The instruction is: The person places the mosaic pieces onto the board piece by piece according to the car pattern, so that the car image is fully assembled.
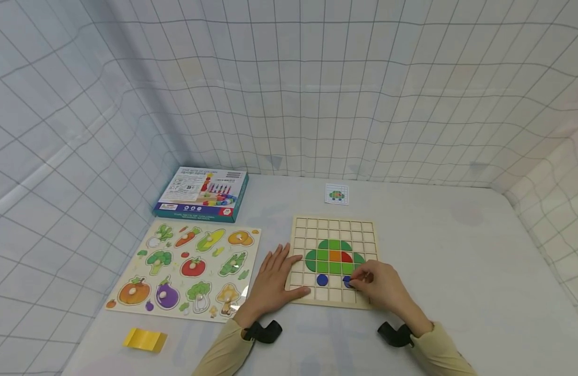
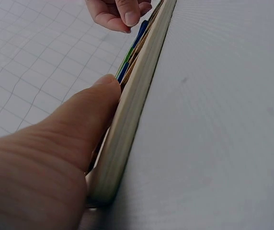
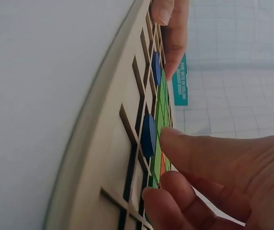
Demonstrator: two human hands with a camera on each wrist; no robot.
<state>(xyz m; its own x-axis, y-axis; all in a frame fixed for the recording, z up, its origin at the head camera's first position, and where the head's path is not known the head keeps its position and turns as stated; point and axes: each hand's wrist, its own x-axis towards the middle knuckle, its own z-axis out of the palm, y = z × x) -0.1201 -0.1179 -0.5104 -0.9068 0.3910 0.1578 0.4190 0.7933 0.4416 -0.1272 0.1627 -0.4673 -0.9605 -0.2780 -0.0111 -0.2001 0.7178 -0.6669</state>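
Note:
A square wooden grid board (image 1: 312, 225) holds green, orange and red pieces. Below them sits a blue disc (image 1: 322, 280), and farther right a second blue disc (image 1: 347, 282) is partly covered by fingers. My left hand (image 1: 272, 284) rests with spread fingers at the board's left side, its thumb on the front left corner area. Over the second blue disc hovers my right hand (image 1: 385, 286); in the right wrist view its thumb (image 3: 189, 148) and fingers are bent with a gap between them, close to that disc. I cannot tell whether they touch it.
Behind the board lies a small pattern card (image 1: 337, 194). To the left are a vegetable puzzle board (image 1: 176, 245), a boxed toy set (image 1: 201, 193) behind it and a folded yellow piece (image 1: 145, 340) in front. Gridded curtains (image 1: 317, 104) surround the table.

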